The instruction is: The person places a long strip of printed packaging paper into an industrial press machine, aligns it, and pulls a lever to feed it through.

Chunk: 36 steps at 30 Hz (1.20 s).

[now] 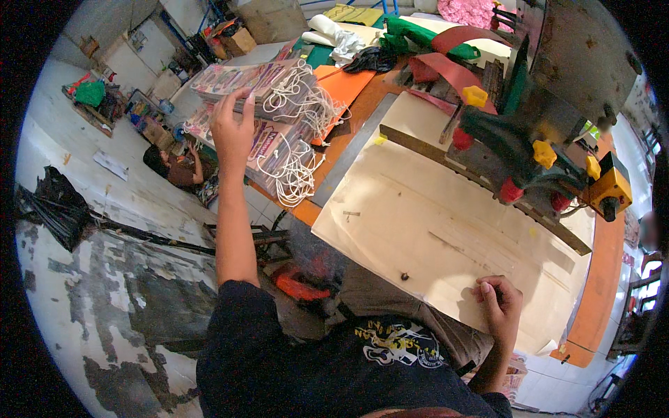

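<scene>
Dressed in a black short-sleeved T-shirt [300, 383] with a white-and-yellow chest print [404, 343], plus drab greyish-brown trousers [380, 296]; bare-handed.

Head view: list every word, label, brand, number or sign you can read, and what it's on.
Printed wording isn't copied here, only located.
Dark T-shirt: yellow and white lettering around a white graphic.
Stacked packs with white cords: purple lettering, partly blurred.
Pale sheet at far left: too small to tell if printed.

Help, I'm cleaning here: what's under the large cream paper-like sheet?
Along the left edge of the cream sheet, a flat grey plate shows, with the flat orange tabletop beyond. Whatever lies farther under is covered and cannot be seen.
</scene>
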Each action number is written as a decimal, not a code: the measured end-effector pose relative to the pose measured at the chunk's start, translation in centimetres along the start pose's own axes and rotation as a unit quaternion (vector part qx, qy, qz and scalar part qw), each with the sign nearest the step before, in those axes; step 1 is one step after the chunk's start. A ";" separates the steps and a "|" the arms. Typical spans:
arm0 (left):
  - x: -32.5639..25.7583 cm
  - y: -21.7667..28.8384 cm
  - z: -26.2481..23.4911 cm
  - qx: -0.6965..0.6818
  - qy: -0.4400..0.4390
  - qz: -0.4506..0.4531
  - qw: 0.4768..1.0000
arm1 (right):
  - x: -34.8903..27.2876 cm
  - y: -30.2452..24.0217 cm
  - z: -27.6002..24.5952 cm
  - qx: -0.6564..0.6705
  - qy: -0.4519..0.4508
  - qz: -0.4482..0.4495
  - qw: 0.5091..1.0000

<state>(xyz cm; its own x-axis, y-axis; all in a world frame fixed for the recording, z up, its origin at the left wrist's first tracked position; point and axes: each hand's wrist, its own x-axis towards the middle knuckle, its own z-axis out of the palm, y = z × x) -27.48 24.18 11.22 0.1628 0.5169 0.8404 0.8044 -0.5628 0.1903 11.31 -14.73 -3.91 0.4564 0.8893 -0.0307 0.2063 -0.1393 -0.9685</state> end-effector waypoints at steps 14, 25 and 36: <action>2.1 -1.2 1.0 0.036 -0.141 -0.026 0.989 | 0.0 -0.3 -0.5 0.013 -0.021 0.003 1.000; 2.8 -1.9 0.7 0.022 -0.134 0.006 0.991 | 0.1 0.0 -0.6 -0.007 -0.016 0.001 1.000; 3.0 -3.2 1.6 0.121 0.083 0.232 0.961 | 0.2 -0.4 -0.3 -0.014 -0.031 -0.020 0.999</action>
<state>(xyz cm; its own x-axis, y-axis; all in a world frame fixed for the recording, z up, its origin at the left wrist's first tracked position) -28.64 28.50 12.31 0.4595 0.1246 0.8794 0.7797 -0.5307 -0.3323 11.58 -14.65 -3.41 0.3933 0.9194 -0.0071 0.2476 -0.1133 -0.9622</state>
